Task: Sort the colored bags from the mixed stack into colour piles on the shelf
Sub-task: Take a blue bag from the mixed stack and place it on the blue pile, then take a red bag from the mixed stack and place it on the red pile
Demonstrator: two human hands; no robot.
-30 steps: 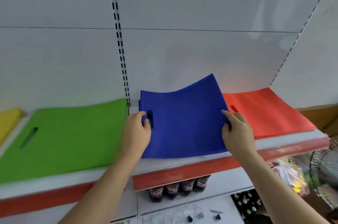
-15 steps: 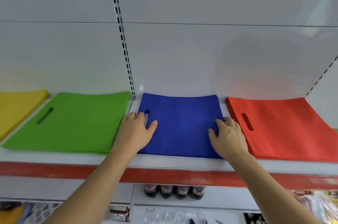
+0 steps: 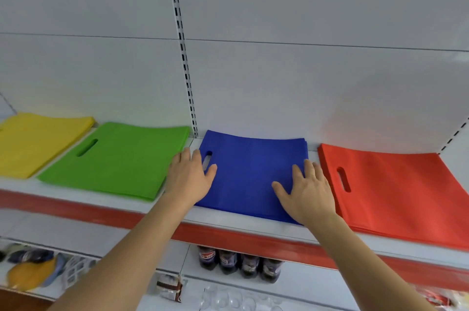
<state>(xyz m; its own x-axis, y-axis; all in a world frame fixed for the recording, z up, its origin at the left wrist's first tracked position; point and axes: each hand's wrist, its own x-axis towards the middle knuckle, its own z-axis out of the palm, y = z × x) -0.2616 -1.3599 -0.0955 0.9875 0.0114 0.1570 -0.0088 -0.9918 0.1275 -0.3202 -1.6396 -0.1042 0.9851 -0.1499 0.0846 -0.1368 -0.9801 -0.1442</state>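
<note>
Hands flat on blue pile [image 3: 253, 173], left hand [image 3: 189, 180] and right hand [image 3: 308, 191] both released. We judge sorting nearly done: yellow [image 3: 33, 143], green [image 3: 114, 161], red [image 3: 396, 189] piles laid on shelf [image 3: 228, 219].

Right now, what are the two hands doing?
Left hand: open, flat on the blue bags.
Right hand: open, flat on the same pile.

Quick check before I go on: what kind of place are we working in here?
Most likely a small shop. The bags lie on a retail-style shelf with a red front strip and a slotted upright on the back panel, and a row of dark drink bottles stands on the shelf below.
</note>
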